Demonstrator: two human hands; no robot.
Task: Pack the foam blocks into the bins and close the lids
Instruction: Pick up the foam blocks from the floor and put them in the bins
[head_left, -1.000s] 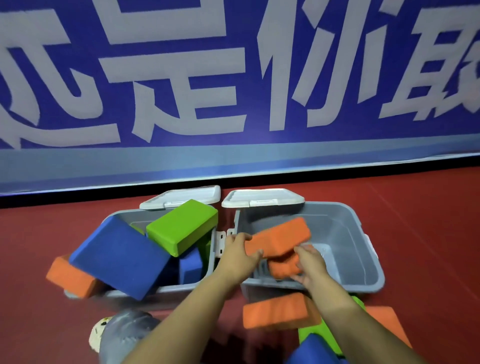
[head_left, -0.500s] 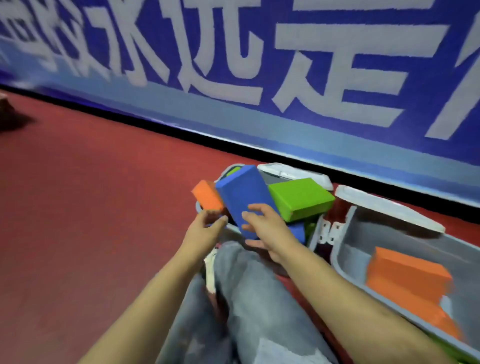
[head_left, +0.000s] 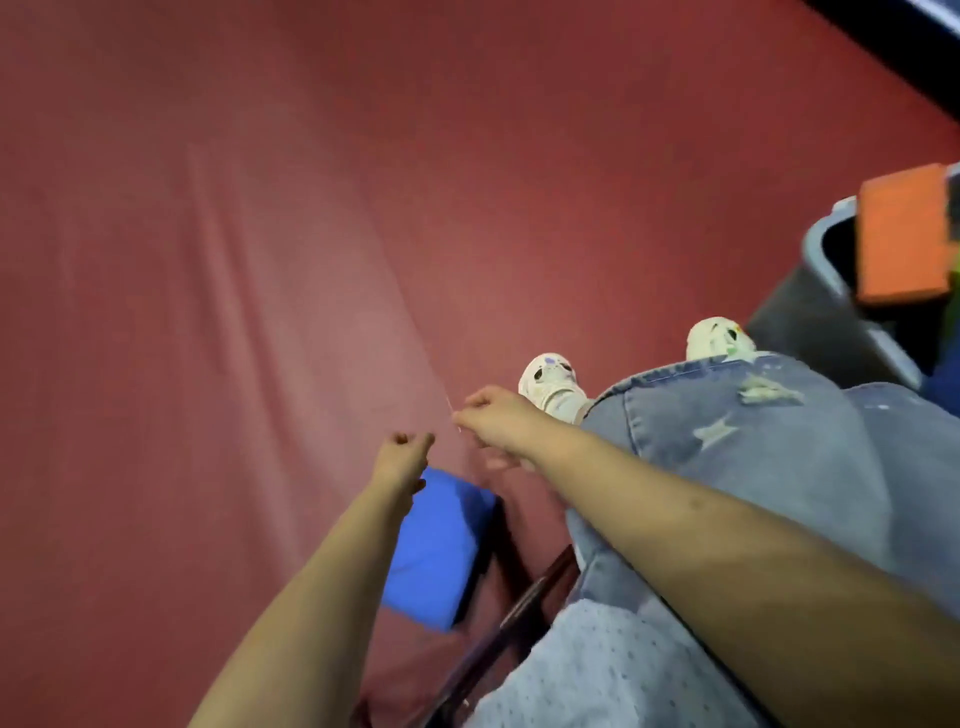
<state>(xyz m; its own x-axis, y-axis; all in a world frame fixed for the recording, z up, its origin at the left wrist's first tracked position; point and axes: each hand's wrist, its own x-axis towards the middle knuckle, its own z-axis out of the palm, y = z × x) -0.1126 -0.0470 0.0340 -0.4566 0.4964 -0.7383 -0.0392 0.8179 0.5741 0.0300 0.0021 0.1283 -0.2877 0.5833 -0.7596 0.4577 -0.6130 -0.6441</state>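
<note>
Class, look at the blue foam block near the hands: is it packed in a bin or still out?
Out. The blue foam block lies on the red floor, below the left hand, apart from the grey bin.
</note>
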